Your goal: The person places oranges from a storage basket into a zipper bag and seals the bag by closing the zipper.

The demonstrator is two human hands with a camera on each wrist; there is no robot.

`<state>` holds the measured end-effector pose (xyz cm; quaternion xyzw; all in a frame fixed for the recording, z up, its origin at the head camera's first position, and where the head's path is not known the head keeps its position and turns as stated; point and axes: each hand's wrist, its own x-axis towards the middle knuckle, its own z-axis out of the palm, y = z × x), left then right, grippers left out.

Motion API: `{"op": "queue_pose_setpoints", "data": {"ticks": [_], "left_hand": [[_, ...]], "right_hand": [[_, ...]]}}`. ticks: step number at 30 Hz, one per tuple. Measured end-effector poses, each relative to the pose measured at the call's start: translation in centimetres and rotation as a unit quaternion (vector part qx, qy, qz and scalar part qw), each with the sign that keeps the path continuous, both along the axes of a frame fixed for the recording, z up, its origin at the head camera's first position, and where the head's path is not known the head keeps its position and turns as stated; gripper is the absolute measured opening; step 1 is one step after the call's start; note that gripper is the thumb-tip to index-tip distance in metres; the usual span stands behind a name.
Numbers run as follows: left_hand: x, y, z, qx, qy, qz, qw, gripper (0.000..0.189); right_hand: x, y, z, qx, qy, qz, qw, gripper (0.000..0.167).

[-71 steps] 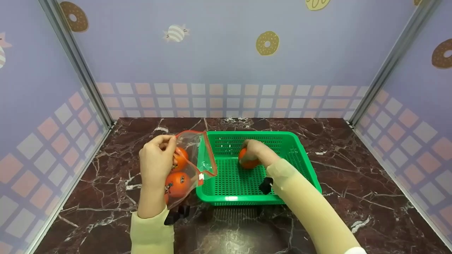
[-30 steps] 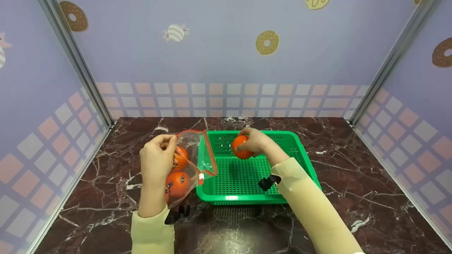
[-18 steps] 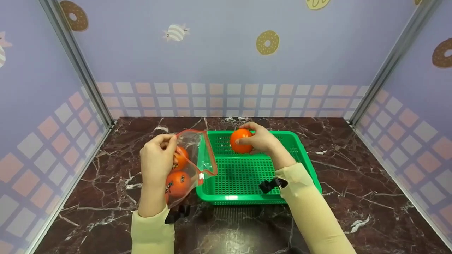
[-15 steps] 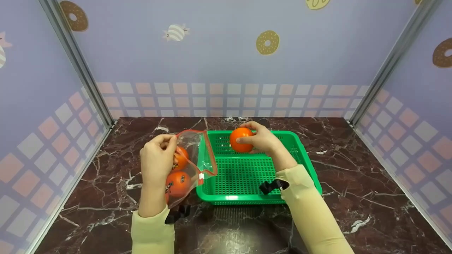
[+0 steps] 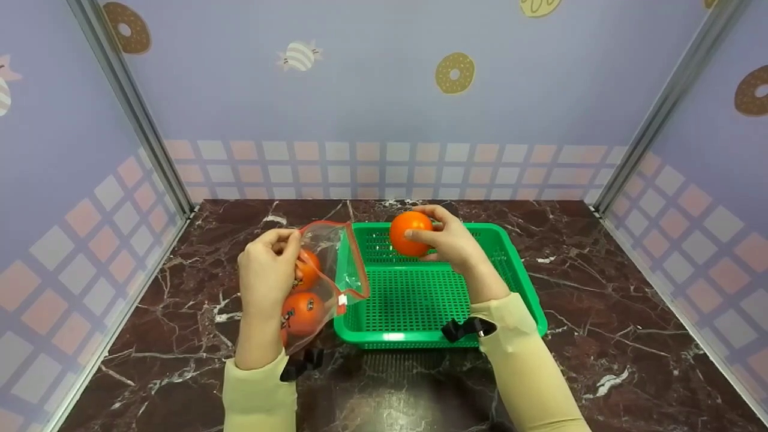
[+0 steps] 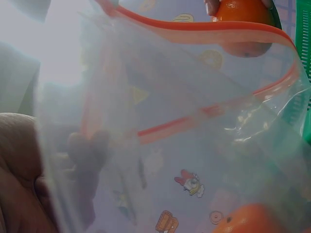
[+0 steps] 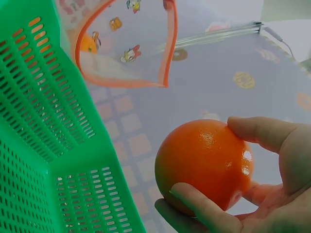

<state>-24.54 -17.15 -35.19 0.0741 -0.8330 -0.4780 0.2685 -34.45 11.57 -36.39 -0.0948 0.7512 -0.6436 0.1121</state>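
Observation:
My left hand (image 5: 267,288) pinches the red-edged mouth of a clear zip bag (image 5: 327,264), which gapes to the right beside the green basket. Inside the bag are oranges, one (image 5: 303,313) low down and another (image 5: 306,270) above it, partly behind the fingers. Printed cartoon figures show on the bag's plastic in the left wrist view. My right hand (image 5: 450,240) grips a single orange (image 5: 410,233) between thumb and fingers, raised over the back part of the basket. In the right wrist view that orange (image 7: 204,165) is whole and shiny, the bag's opening beyond it.
The green slotted basket (image 5: 441,345) stands on the dark red marbled table (image 5: 612,300), right of the bag. Patterned purple panels (image 5: 384,108) close off the back and sides. A black wrist mount (image 5: 468,329) hangs from the right sleeve over the basket's front rim.
My right hand has lifted the orange from the basket floor, moving it up and slightly left. The left hand and the bag have stayed in place.

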Motion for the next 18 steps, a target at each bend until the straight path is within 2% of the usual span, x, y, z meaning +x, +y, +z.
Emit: {"op": "queue_pose_setpoints", "data": {"ticks": [9, 18], "left_hand": [[0.0, 0.0, 0.0, 0.003, -0.005, -0.005, 1.0, 0.021], [0.3, 0.0, 0.0, 0.012, -0.009, -0.01, 0.9998, 0.022]], "right_hand": [[1.0, -0.4, 0.3, -0.037, 0.012, 0.001, 0.9993, 0.063], [2.0, -1.1, 0.5, -0.042, 0.023, 0.011, 0.9988, 0.059]]}}
